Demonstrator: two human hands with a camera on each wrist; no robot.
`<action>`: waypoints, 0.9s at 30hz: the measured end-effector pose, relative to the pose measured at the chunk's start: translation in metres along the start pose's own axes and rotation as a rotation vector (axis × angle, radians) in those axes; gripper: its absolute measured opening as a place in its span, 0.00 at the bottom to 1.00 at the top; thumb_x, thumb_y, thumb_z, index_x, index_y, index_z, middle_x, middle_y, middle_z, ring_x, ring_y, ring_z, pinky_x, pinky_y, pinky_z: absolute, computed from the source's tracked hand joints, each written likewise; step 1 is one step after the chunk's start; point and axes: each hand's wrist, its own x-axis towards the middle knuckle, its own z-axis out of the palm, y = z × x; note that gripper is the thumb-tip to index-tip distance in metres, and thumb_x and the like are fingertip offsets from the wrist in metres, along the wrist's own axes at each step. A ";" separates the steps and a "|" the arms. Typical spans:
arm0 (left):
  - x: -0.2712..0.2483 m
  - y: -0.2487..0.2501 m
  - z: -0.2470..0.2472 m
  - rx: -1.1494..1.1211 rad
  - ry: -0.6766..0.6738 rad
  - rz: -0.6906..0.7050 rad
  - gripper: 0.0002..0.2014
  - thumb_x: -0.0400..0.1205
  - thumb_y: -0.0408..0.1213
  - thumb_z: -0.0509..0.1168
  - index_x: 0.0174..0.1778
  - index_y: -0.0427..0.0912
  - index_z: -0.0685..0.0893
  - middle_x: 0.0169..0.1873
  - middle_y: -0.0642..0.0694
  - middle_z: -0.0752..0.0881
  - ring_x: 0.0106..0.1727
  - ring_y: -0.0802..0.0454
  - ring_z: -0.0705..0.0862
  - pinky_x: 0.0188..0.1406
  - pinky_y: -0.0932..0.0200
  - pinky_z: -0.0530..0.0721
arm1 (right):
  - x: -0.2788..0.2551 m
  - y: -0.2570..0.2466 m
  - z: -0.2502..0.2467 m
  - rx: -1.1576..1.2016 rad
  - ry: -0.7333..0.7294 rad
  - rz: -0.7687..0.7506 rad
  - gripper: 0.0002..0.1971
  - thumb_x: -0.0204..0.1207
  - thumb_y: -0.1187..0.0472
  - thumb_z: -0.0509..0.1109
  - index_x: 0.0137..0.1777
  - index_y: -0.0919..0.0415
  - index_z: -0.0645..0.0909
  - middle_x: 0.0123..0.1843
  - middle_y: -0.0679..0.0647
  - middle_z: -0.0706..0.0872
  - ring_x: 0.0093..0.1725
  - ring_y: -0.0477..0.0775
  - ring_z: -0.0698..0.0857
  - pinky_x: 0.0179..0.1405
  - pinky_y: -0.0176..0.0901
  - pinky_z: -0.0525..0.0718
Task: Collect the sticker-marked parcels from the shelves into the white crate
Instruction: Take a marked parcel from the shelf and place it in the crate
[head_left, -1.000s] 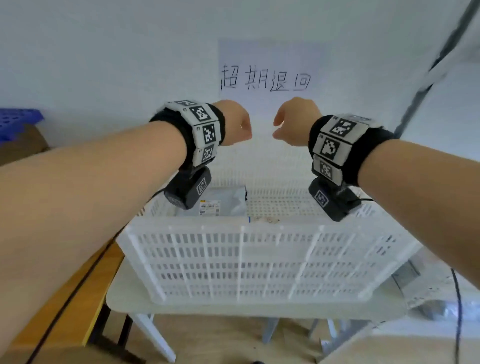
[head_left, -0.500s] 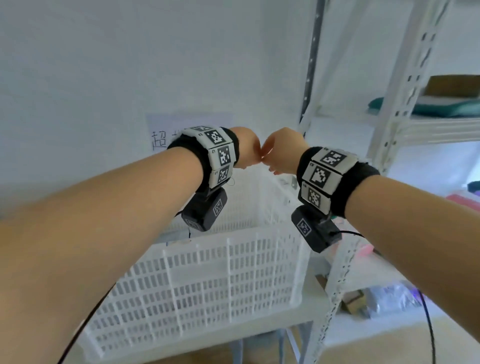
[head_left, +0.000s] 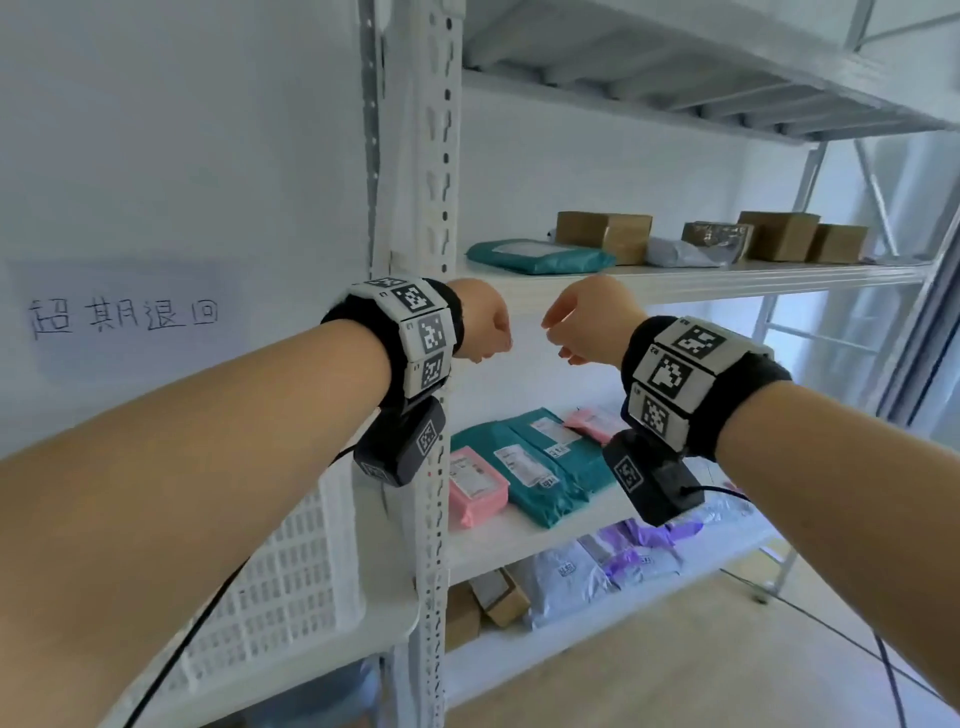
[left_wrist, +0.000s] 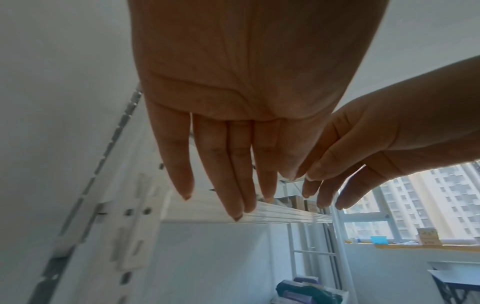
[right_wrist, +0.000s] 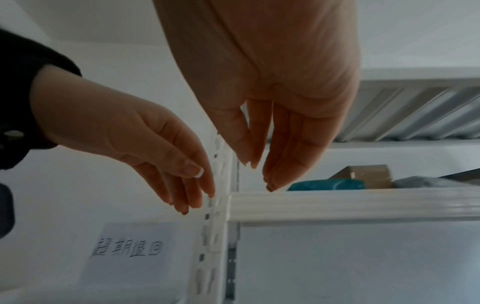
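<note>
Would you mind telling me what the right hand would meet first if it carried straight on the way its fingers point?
Probably the front edge of the white shelf, just beyond the right hand; depth is uncertain.

Handwritten sign "超期退回" on a white paper sheet (head_left: 122, 317) taped to the wall, left of the shelf upright; same sheet (right_wrist: 131, 250) shows in the right wrist view, chars blurred; white shipping labels on teal parcel (head_left: 535, 462) and pink parcel (head_left: 475, 483), mid shelf, print too small to read; wristband markers (head_left: 423, 332) are coded squares, no legible txt.
</note>
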 end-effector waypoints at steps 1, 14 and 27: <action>0.007 0.015 0.000 -0.001 0.001 0.018 0.14 0.84 0.43 0.59 0.56 0.41 0.87 0.48 0.47 0.90 0.45 0.53 0.85 0.41 0.63 0.79 | -0.002 0.012 -0.013 0.003 0.015 0.010 0.10 0.79 0.69 0.62 0.51 0.66 0.85 0.48 0.66 0.89 0.50 0.63 0.90 0.53 0.55 0.88; 0.138 0.117 -0.002 -0.062 0.074 0.107 0.13 0.82 0.43 0.60 0.49 0.43 0.88 0.36 0.50 0.87 0.42 0.53 0.84 0.41 0.64 0.78 | 0.054 0.131 -0.105 0.138 0.204 0.148 0.07 0.77 0.70 0.65 0.48 0.65 0.84 0.36 0.58 0.85 0.42 0.59 0.88 0.48 0.53 0.89; 0.300 0.121 -0.025 -0.021 0.184 -0.037 0.17 0.82 0.48 0.62 0.56 0.38 0.83 0.56 0.42 0.84 0.51 0.49 0.78 0.50 0.59 0.73 | 0.221 0.200 -0.134 0.244 0.245 0.092 0.16 0.73 0.69 0.71 0.61 0.64 0.81 0.52 0.59 0.83 0.53 0.60 0.87 0.41 0.46 0.90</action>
